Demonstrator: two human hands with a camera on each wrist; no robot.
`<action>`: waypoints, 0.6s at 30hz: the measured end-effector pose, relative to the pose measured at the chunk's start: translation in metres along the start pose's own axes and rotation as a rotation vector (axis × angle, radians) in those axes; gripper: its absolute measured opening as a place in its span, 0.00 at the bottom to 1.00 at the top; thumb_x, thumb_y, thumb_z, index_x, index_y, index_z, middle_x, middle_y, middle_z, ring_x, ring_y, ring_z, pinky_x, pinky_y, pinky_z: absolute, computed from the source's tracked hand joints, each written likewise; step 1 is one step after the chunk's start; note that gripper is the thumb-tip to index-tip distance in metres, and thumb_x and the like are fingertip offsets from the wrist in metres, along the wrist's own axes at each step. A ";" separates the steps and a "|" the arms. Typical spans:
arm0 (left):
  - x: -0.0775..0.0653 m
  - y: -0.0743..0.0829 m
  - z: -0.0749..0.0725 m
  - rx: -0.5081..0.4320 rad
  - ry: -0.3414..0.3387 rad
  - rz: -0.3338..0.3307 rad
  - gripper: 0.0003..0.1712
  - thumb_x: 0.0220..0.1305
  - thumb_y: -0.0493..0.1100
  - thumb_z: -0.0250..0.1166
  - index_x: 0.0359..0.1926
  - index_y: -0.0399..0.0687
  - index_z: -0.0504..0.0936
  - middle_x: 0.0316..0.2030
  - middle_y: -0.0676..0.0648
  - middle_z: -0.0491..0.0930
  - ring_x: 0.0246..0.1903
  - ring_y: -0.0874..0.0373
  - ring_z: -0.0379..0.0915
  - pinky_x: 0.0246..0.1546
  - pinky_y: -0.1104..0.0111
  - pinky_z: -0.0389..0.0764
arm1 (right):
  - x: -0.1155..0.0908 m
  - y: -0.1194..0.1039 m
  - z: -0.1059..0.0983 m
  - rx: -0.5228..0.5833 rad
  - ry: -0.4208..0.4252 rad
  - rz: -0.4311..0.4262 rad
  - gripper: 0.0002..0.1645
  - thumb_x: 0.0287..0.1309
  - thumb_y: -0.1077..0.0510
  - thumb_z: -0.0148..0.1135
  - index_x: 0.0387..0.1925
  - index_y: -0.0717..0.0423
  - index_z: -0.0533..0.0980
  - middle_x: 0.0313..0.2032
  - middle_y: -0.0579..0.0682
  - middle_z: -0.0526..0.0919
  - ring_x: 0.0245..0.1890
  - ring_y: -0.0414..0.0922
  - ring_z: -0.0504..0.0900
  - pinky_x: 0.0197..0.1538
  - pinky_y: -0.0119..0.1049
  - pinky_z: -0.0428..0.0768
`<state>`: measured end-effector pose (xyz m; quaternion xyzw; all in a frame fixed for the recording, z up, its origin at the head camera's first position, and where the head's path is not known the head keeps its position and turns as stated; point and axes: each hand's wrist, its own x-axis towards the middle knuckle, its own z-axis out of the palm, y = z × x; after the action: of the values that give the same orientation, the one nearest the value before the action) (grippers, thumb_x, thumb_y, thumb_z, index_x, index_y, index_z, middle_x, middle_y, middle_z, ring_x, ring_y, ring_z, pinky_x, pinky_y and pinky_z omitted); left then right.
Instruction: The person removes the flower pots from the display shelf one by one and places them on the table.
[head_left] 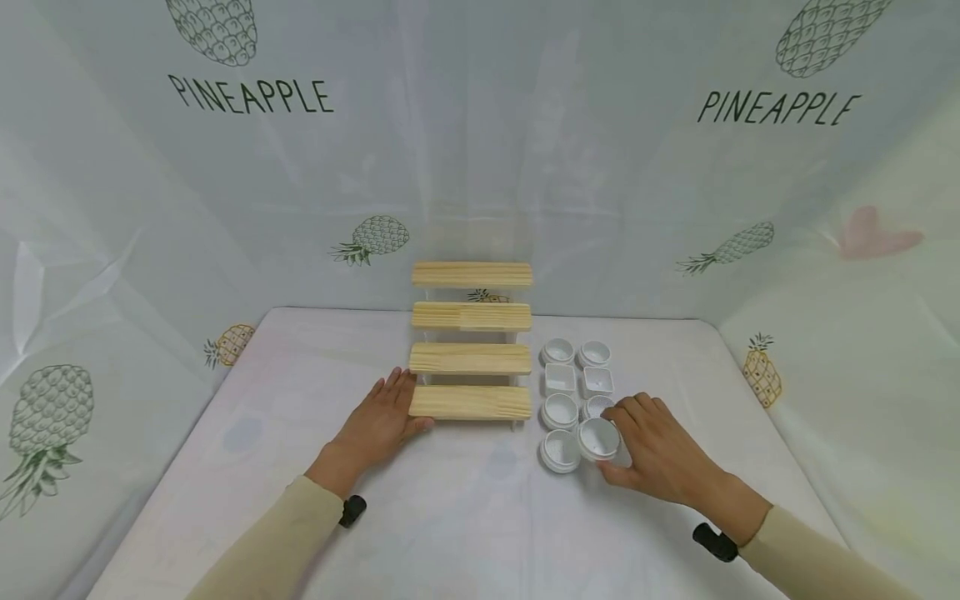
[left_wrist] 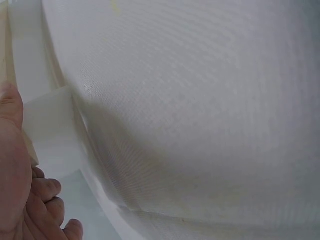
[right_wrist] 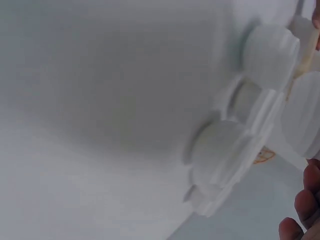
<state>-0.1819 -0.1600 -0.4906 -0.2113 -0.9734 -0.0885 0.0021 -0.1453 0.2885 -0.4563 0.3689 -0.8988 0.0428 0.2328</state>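
Observation:
My right hand (head_left: 663, 450) pinches a small round white pot (head_left: 599, 438) by its side, thumb at the front and fingers behind. This pot overlaps another round white pot (head_left: 597, 407) in the head view; the right wrist view shows it (right_wrist: 301, 115) raised beside the others. My left hand (head_left: 378, 425) rests against the left end of a stepped wooden shelf (head_left: 470, 402), its fingers straight along the side and its thumb by the lowest plank. In the left wrist view, that hand (left_wrist: 20, 185) touches the shelf's white side support (left_wrist: 55, 130).
Right of the shelf stand several white pots in two columns, round ones (head_left: 560, 451) and square ones (head_left: 559, 379). The shelf's planks rise in steps toward the back. A pale cloth covers the table (head_left: 465, 517); a pineapple-print sheet (head_left: 600, 167) hangs behind and at both sides.

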 end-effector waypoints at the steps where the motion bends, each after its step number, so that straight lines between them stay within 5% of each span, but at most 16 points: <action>1: 0.000 0.000 0.000 0.000 -0.001 -0.002 0.53 0.78 0.65 0.56 0.80 0.26 0.53 0.79 0.28 0.56 0.82 0.35 0.48 0.80 0.43 0.57 | -0.004 0.000 0.001 0.002 0.001 0.004 0.33 0.43 0.40 0.75 0.44 0.60 0.79 0.39 0.50 0.79 0.40 0.47 0.73 0.41 0.41 0.71; 18: 0.001 -0.001 0.002 -0.005 0.003 0.006 0.53 0.78 0.65 0.57 0.80 0.26 0.54 0.79 0.28 0.57 0.81 0.35 0.48 0.80 0.43 0.58 | -0.036 0.004 0.027 0.005 -0.044 0.034 0.37 0.44 0.38 0.78 0.47 0.60 0.80 0.41 0.50 0.79 0.42 0.46 0.74 0.42 0.41 0.73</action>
<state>-0.1829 -0.1604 -0.4923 -0.2142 -0.9725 -0.0916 0.0035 -0.1368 0.3078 -0.4962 0.3552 -0.9097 0.0407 0.2112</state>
